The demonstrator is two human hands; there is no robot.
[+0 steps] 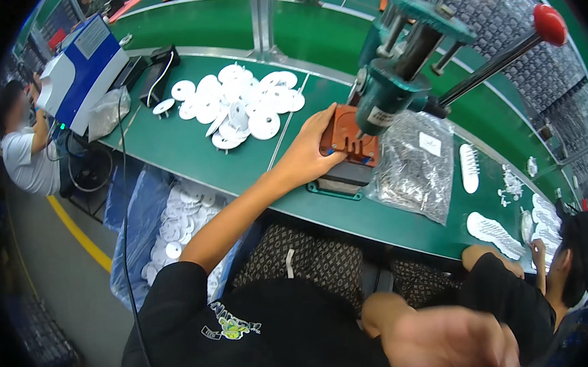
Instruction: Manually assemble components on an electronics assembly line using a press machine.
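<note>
Reddish-brown fixture block [351, 121] sits beneath the head of a green bench press [396, 81], on a dark base [346, 174] at the front of a long green desk [182, 149]. The person's left hand [313, 147] grips the block from its left side, the thumb along the near face and the fingers over the far edge. The right hand [452, 346] is raised close to the camera at the lower edge, blurred and partly cut off; whether it is open or closed cannot be told. From the press, a lever ending in a red knob [550, 24] slants up to the right. Just right of the block lies a clear plastic bag [415, 175] of small parts, while white discs [262, 123] lie heaped on the desk to the left, some overlapping. More discs fill a blue-lined bin [121, 267] below the desk. At far left, a person in a white shirt [32, 161] sits by a blue-and-white machine [85, 68]; at lower right, a co-worker in a black top [503, 298] reaches toward rows of white parts [494, 232] on the desk.
</note>
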